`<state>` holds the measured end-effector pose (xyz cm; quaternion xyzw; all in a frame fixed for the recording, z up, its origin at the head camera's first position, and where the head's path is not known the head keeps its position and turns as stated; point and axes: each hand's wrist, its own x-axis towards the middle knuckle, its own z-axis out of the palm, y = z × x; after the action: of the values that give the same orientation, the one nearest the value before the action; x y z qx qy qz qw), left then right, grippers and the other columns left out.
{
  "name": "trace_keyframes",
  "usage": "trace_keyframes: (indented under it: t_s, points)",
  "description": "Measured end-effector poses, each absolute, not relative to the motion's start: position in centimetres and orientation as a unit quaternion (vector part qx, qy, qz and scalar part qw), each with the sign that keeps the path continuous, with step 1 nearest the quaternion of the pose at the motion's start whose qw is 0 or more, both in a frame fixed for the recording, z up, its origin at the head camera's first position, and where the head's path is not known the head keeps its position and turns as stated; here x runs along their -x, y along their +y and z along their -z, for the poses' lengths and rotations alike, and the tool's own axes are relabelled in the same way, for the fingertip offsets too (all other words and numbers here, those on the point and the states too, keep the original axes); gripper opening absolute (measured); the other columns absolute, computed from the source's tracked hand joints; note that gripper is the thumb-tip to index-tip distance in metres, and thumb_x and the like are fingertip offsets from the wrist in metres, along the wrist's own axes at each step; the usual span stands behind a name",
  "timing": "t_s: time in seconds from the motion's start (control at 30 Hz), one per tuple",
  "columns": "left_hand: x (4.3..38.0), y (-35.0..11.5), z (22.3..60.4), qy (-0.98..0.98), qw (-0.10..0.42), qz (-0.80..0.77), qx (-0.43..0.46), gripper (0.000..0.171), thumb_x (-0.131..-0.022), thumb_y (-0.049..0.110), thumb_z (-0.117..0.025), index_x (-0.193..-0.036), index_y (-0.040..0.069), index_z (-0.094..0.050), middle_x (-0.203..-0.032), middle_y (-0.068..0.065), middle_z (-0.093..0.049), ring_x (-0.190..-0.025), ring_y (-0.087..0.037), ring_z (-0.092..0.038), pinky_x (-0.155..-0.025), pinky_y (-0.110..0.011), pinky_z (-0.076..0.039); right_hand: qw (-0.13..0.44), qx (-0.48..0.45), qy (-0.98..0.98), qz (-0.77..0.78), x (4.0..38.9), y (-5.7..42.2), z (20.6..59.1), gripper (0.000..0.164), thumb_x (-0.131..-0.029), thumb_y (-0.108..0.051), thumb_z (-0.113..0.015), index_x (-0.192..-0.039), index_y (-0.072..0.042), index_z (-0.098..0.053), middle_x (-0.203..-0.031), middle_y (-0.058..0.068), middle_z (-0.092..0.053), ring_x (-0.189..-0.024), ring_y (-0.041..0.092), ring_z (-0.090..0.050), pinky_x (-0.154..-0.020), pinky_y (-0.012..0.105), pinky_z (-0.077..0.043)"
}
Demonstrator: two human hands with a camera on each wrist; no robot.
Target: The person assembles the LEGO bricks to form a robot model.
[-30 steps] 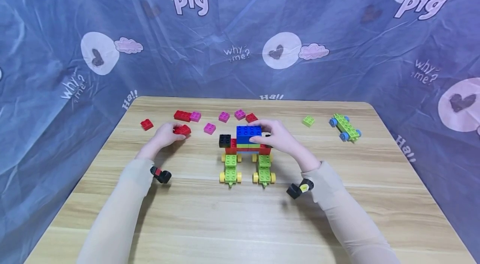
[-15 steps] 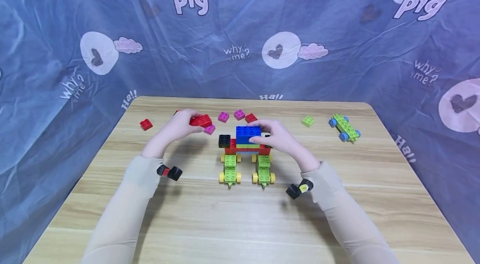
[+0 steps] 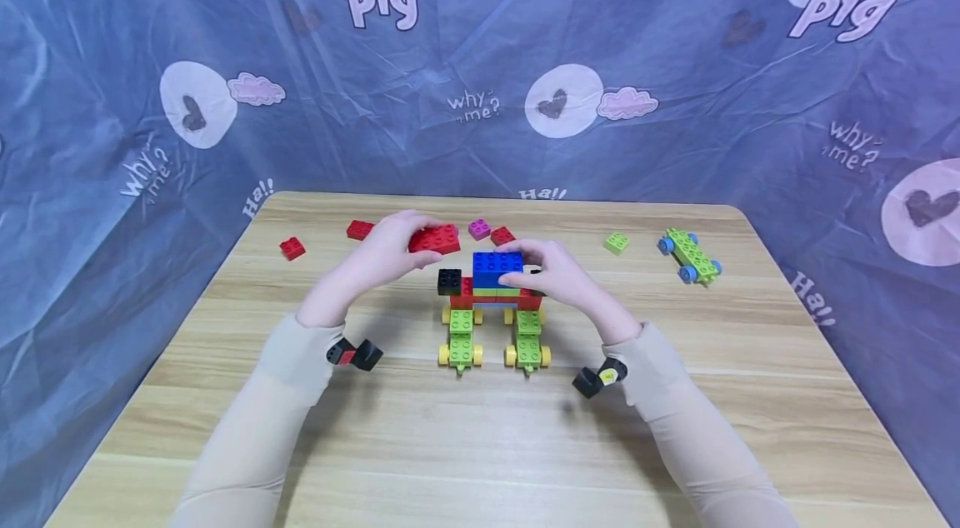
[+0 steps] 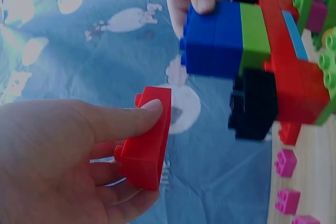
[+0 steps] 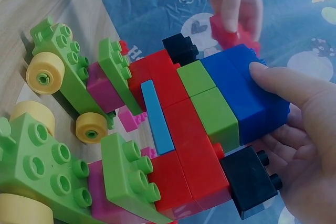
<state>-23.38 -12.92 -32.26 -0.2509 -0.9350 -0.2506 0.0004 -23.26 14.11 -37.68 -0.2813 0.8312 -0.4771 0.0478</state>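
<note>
Between thumb and fingers, my left hand (image 3: pixel 390 249) pinches a red brick (image 4: pixel 148 140), held in the air to the left of and behind the blue top of a brick build. My right hand (image 3: pixel 555 268) grips the blue bricks (image 5: pixel 244 90) at the top of that build. Under the blue lie green bricks (image 5: pixel 210 103), then red bricks (image 5: pixel 181 145), with a black brick (image 3: pixel 449 281) at each side. Two green wheeled bases (image 3: pixel 461 349) with yellow wheels carry it on the table. The palm side of my right hand shows only in the right wrist view.
Loose red bricks (image 3: pixel 292 248) and pink bricks (image 3: pixel 479 229) lie along the back of the table (image 3: pixel 480 445). To the right are a small green brick (image 3: pixel 617 242) and a green wheeled base with blue wheels (image 3: pixel 692 256). A blue printed cloth (image 3: pixel 480 153) hangs behind.
My left hand has lifted the red brick off the table and carried it right, toward the build. My right hand stays on the blue bricks.
</note>
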Motion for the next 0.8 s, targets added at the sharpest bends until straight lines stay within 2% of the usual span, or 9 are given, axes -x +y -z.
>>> trace_keyframes:
  t_s: [0.13,0.8]
  points:
    - [22.7,-11.9,32.0,-0.927,0.010,0.249,0.279,0.049,-0.087,0.021,-0.072,-0.131,0.004,-0.058,-0.131,-0.016,-0.058,-0.123,-0.033,-0.052,-0.104,-0.047,-0.042,0.047,0.280,0.832,0.476,23.3,14.2,37.7,0.044,-0.085,-0.011,-0.073,-0.125,0.001,-0.060,-0.112,0.018,-0.068,-0.097,0.028,-0.067,-0.081,0.035,-0.056]
    - [22.3,-9.2,33.1,-0.913,0.001,0.244,0.327,0.046,-0.089,0.025,-0.070,-0.131,0.010,-0.059,-0.127,-0.011,-0.060,-0.121,-0.030,-0.052,-0.105,-0.048,-0.042,0.048,0.276,0.838,0.469,23.4,14.2,37.8,0.045,-0.085,-0.014,-0.073,-0.126,0.001,-0.060,-0.113,0.018,-0.067,-0.099,0.028,-0.067,-0.084,0.038,-0.056]
